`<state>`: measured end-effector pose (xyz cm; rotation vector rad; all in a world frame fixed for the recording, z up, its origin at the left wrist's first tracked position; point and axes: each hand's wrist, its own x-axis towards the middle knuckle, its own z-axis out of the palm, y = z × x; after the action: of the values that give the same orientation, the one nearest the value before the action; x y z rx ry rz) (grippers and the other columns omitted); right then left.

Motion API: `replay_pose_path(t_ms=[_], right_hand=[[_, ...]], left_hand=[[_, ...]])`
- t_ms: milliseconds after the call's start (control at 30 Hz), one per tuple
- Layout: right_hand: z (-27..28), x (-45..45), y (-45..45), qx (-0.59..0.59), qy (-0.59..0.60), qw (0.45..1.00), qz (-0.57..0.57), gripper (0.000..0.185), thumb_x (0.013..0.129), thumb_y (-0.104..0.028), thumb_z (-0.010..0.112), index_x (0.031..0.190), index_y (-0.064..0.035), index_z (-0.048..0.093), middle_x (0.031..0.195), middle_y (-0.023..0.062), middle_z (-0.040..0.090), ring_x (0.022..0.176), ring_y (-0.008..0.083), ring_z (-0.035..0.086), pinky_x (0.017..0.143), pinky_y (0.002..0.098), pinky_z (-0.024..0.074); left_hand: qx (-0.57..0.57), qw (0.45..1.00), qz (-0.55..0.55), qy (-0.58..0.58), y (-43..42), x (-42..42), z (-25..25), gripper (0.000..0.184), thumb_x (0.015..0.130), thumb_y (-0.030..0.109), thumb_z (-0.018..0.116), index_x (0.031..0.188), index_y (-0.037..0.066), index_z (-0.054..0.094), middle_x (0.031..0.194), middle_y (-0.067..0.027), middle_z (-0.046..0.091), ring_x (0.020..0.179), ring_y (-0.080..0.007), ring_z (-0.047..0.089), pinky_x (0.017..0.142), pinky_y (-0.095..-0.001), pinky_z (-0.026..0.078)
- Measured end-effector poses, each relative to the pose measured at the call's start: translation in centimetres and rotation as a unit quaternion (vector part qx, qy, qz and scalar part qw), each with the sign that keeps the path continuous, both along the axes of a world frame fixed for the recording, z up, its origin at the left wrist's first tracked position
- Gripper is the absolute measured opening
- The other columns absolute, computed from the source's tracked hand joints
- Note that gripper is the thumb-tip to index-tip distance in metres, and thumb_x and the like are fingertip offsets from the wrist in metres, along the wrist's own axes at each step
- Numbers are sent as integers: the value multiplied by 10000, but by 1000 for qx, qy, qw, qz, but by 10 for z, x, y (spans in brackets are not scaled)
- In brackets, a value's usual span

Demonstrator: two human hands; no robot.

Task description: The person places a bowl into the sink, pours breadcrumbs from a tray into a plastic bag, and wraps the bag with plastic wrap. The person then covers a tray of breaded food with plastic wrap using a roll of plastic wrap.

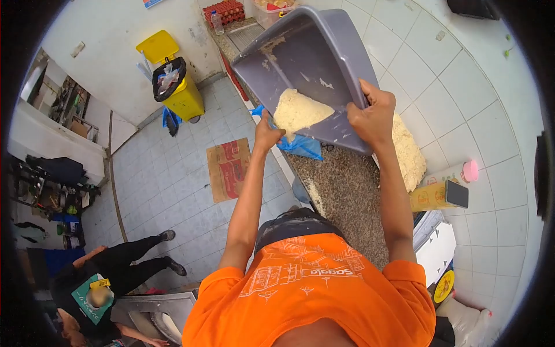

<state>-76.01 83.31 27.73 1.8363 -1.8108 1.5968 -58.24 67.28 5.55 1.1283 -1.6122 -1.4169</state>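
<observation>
A large grey plastic tub (315, 55) is tipped over the counter, its inside facing me. Pale, crumbly flour-like mix (300, 111) is heaped in its lower corner. My right hand (373, 113) is closed round the tub's right-hand rim. At the lower left corner, my left hand (269, 133) is closed on a blue plastic bag (303, 147), against the tub's edge. The bag lies under that corner, and its mouth is mostly hidden. Some mix meets the bag beside my left fingers.
On the speckled counter (352, 185), more pale mix (407, 153) is piled by the tiled wall, near a yellow package (430, 196) and a phone (457, 194). Egg trays (224, 13) stand at the far end. A yellow bin (185, 98), flattened cardboard (229, 169) and another person (110, 277) are to the left.
</observation>
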Motion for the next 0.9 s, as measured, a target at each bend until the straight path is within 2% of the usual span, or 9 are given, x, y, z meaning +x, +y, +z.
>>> replay_pose_path(t_ms=[67,233,300,367,533,700,900], right_hand=[[0,-4,-4,21,9,999,-48,379,617,-19,562,965,-60,707,533,99,481,448,159,460,491,286,407],[5,5,-4,-2,27,1000,-16,359,606,-32,568,938,-59,701,534,105,476,448,167,463,494,294,411],[5,3,-5,-2,28,1000,-7,352,603,-37,569,930,-60,699,534,108,474,447,174,463,495,297,414],[0,-4,-12,-4,13,999,-52,363,601,-37,571,940,-59,701,541,115,492,451,178,475,503,291,424],[9,6,-5,18,24,999,-32,374,605,-39,573,954,-61,705,555,125,513,458,177,487,512,282,433],[6,0,-5,12,13,999,-42,380,605,-41,577,959,-70,711,557,124,524,460,172,501,514,282,433],[7,5,0,-13,44,999,-14,390,597,-41,584,964,-76,713,575,130,552,462,221,532,517,298,449]], left_hand=[[-1,1000,-5,-13,0,2,4,953,686,-69,674,1481,-99,148,1045,-196,649,549,-147,587,460,-272,480],[-5,1000,6,-5,-1,1,-3,951,686,-65,674,1479,-104,149,992,-193,656,553,-143,586,455,-272,478],[-18,999,5,45,-4,1,-8,990,655,-20,701,1477,-100,157,800,-136,655,506,-159,607,426,-282,495],[-16,999,11,26,-5,1,-9,990,653,-20,702,1477,-98,159,798,-134,656,509,-159,609,426,-281,495],[-4,1000,11,-13,-5,-1,-5,986,655,-21,699,1478,-96,161,804,-136,661,529,-159,618,434,-281,501],[-26,999,28,20,-6,-3,-10,992,651,-16,707,1478,-94,164,789,-131,657,516,-154,612,432,-279,502],[-22,999,8,27,-6,-1,-10,1002,656,-14,715,1479,-94,149,851,-144,661,522,-155,614,429,-279,504]])
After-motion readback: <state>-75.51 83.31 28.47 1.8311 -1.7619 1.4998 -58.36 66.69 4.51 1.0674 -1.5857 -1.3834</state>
